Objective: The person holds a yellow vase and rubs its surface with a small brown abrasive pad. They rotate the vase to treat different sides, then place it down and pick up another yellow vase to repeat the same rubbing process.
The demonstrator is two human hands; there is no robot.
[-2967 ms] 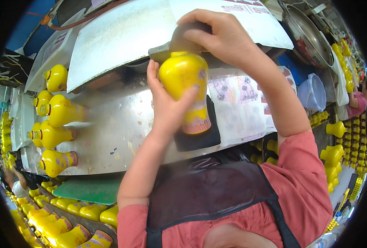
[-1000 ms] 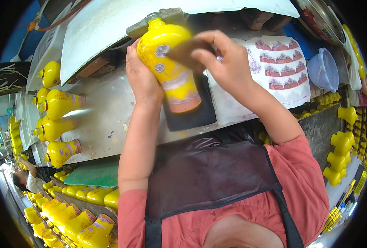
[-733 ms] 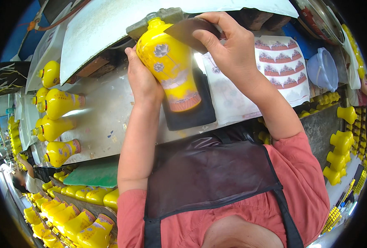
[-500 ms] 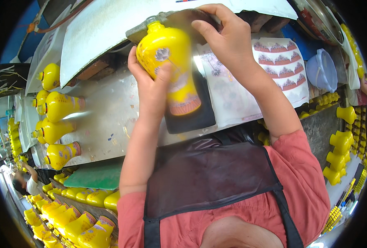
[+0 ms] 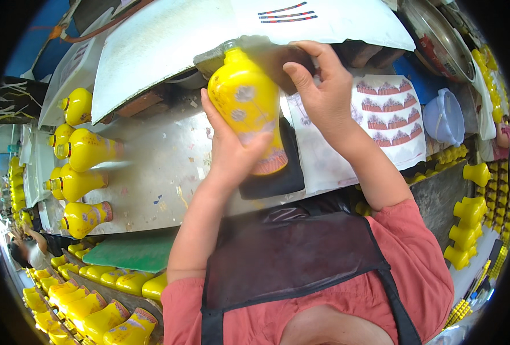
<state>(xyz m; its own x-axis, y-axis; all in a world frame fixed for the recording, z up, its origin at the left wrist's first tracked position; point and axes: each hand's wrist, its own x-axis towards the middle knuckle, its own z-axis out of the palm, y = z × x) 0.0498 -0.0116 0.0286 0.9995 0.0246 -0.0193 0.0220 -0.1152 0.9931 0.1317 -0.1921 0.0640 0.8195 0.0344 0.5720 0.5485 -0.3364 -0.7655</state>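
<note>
place: ceramics decorating workshop | signs: rows of yellow vases (image 5: 82, 149) | decal sheets (image 5: 390, 109) | paint-flecked workbench (image 5: 163, 172)

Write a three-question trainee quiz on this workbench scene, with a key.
1. True or false: the left hand holds the yellow vase from below.
2. What does the right hand rest on? A) the blue bowl B) the flat grey tool at the vase's neck C) the green board
3. On which side of the person do the finished yellow vases lying on the metal table sit?

Key: 1 true; 2 B; 3 the left.
</note>
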